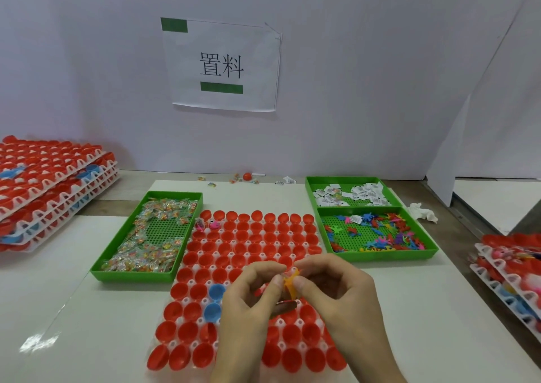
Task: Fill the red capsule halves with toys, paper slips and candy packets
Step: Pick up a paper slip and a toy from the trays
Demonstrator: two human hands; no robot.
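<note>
Toy (289, 285), spiky orange plastic, pinched between left hand (248, 297) and right hand (336, 289)

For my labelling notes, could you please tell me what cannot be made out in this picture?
All in the head view:
- red capsule halves beneath the left hand and right hand: hidden.
- orange toy: both hands cover most of it.
- paper slips: print too small.
- right-side tray stack: cut by the frame edge.

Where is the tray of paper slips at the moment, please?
In the head view, the slip tray sits at the far right of the table, directly behind the toy tray and to the right of the capsule rack.
</note>
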